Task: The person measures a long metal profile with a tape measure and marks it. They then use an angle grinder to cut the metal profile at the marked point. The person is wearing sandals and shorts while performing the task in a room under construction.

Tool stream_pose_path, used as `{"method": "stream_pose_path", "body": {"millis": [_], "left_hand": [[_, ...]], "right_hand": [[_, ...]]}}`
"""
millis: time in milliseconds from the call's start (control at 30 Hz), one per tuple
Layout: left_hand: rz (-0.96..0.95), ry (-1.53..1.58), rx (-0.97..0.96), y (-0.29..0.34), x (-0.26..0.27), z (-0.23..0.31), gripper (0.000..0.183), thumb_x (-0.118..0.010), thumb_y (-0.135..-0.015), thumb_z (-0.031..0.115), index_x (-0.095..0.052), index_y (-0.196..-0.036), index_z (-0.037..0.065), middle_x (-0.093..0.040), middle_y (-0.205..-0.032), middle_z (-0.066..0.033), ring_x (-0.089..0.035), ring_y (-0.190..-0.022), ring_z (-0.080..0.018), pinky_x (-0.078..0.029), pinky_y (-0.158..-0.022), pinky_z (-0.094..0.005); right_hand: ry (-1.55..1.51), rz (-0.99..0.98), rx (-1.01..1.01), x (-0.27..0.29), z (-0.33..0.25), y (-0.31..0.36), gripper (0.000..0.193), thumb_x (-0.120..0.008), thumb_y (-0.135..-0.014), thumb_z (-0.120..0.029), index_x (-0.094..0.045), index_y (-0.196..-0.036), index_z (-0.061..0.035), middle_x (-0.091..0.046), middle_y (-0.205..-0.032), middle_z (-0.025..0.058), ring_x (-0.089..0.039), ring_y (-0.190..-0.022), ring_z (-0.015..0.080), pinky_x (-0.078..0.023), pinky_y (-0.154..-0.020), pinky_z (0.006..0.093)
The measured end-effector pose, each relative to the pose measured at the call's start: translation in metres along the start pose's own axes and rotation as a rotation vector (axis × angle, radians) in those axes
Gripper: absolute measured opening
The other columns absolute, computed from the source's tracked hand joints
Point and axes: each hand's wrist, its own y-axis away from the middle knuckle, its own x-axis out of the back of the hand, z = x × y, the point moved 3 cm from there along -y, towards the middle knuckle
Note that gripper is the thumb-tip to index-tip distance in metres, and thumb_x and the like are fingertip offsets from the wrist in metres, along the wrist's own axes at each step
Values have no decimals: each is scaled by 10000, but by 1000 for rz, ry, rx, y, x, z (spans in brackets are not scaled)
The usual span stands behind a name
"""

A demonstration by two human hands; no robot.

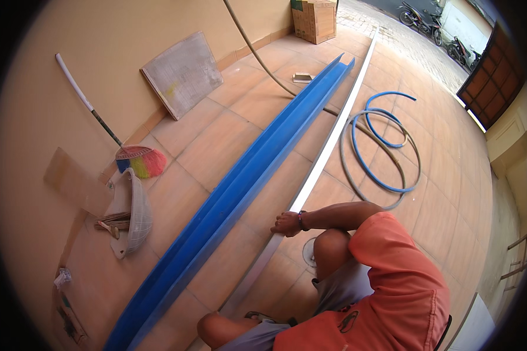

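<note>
My right hand (287,223), with a band round its wrist, is closed round a long, straight silver-white metal bar (325,149). The bar runs from beside my knees away toward the paved area at the far end. Left of it, and roughly alongside, a long blue channel (240,193) with raised sides lies on the tiled floor (257,245). My right forearm crosses above my bent knee. My left hand does not show.
Blue and grey hose (372,167) lies coiled right of the bar. A broom (140,161), a dustpan (136,213) and a flat board (184,76) are along the left wall. A cardboard box (314,22) stands at the back; motorcycles (418,20) are parked beyond.
</note>
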Motion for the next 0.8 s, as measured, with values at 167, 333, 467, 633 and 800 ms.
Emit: {"method": "stream_pose_path", "body": {"millis": [167,333,467,633,800], "left_hand": [[207,-54,-12,25,-13,-11,949,-877,-563,345,-451,-1322,-32,-533,-1248,-244,-496,-1206,-359,-375,-1048,-415],[77,-22,16,42,-8,-81,685,-780,-701,173,-458,-1287,24,-536,-1207,-201,-481,-1173,-366,-370,-1019,-450],[158,-192,28,40,15,-111,347,-752,-693,187,-632,-1005,97,-660,-904,-128,-614,-959,-323,-457,-858,-443],[97,-98,100,78,5,-111,247,-665,-724,119,-639,-970,101,-667,-881,-129,-634,-925,-325,-471,-815,-451],[37,-132,-71,26,68,-40,231,-658,-731,176,-643,-952,113,-680,-846,-135,-662,-864,-317,-499,-736,-472]], "right_hand": [[-71,74,97,3,20,-15,207,-600,-750,-135,-578,-943,-63,-645,-775,168,-641,-817,358,-513,-709,459],[-104,50,25,20,4,3,229,-575,-721,-151,-616,-939,-91,-658,-736,182,-648,-711,385,-514,-651,494],[-63,90,10,6,-9,-1,250,-575,-721,-111,-644,-949,-35,-665,-819,209,-645,-795,411,-492,-771,516],[-15,-29,-18,15,-16,-1,228,-578,-720,-123,-643,-923,-43,-674,-826,221,-651,-806,404,-497,-771,504],[-25,90,-59,52,44,46,233,-599,-674,-165,-661,-879,-71,-677,-774,192,-664,-741,372,-531,-678,477]]}}
